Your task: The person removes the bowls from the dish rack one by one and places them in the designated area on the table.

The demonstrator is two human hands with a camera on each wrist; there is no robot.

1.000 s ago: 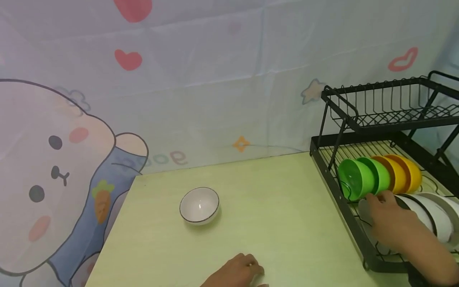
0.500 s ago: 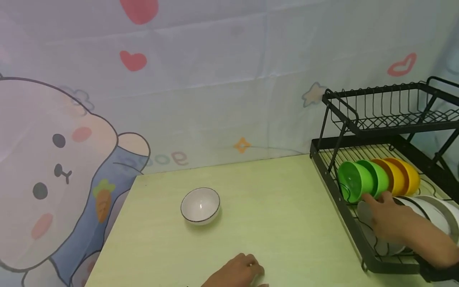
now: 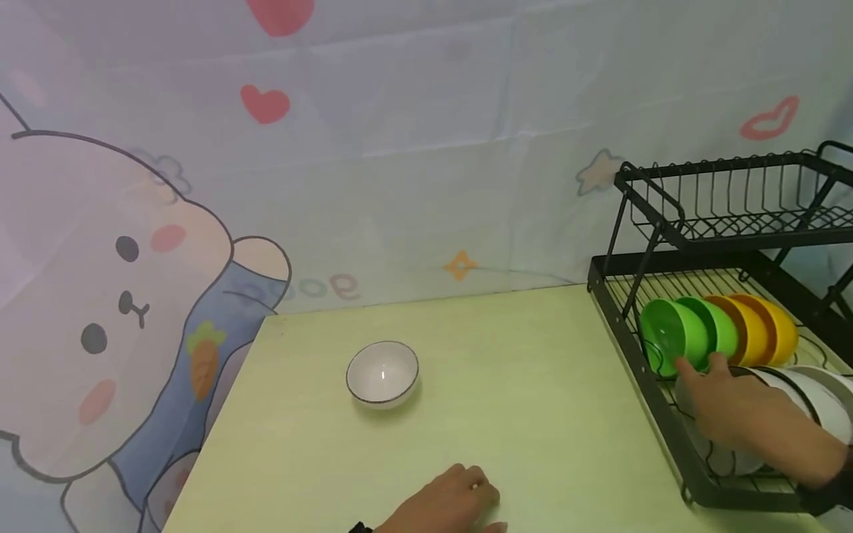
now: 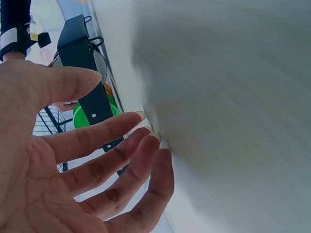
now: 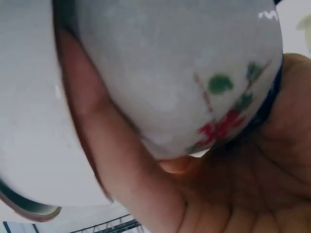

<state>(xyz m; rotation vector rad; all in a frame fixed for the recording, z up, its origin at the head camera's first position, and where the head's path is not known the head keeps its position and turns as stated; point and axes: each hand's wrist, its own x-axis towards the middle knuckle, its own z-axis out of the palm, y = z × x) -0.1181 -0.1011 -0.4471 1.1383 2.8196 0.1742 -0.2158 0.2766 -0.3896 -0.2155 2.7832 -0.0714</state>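
At the rack's lower tier, my right hand [image 3: 736, 411] grips a white bowl with a red and green flower pattern [image 5: 160, 82]. In the right wrist view its thumb [image 5: 112, 121] lies between that bowl and a neighbouring white bowl [image 5: 29, 107]. More white bowls [image 3: 826, 403] stand on edge to the hand's right. Two green bowls [image 3: 669, 337] and yellow bowls [image 3: 776, 333] line up just behind its fingertips. My left hand [image 3: 443, 500] rests on the table's front part, fingers loosely bent and holding nothing, as the left wrist view also shows.
A white bowl with a dark rim [image 3: 383, 374] stands upright on the pale yellow table [image 3: 506, 385], left of centre. The black two-tier dish rack [image 3: 666, 444] fills the right side, its upper basket [image 3: 746, 222] above the bowls. A printed cloth [image 3: 426, 163] hangs behind.
The head view has shifted slightly. My right hand stays at the white bowls in the rack with its fingers a little further in view; the left hand keeps its place.
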